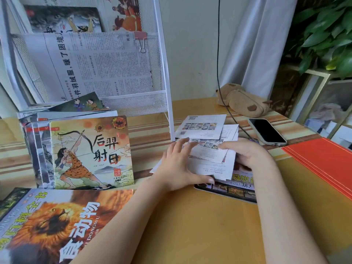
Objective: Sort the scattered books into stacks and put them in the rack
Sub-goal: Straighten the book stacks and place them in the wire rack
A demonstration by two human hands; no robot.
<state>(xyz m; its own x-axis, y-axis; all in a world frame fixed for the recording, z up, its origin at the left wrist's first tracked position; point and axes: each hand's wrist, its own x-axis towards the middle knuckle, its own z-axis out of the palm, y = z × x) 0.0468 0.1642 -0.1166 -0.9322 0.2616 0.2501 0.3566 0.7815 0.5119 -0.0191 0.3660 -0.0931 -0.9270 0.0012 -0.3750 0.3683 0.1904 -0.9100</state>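
Note:
A pile of thin white booklets [210, 159] lies face down in the middle of the table. My left hand [178, 164] presses against its left edge with straight fingers, thumb at the near edge. My right hand [247, 154] curls round the pile's right edge. Beneath the pile lies a larger animal book [236, 189]. Another white booklet [202, 126] lies just behind. A stack of picture books with an archer cover [91, 153] lies at the left. A big lion book [47, 225] fills the near left. The white mesh rack [163, 73] stands behind, holding newspapers and books.
A black phone [266, 131] lies at the right, with a black cable [218, 54] hanging down past it. A brown plush pouch [242, 101] sits at the back. Orange folders [323, 161] lie along the right edge. A leafy plant [327, 31] stands at the far right.

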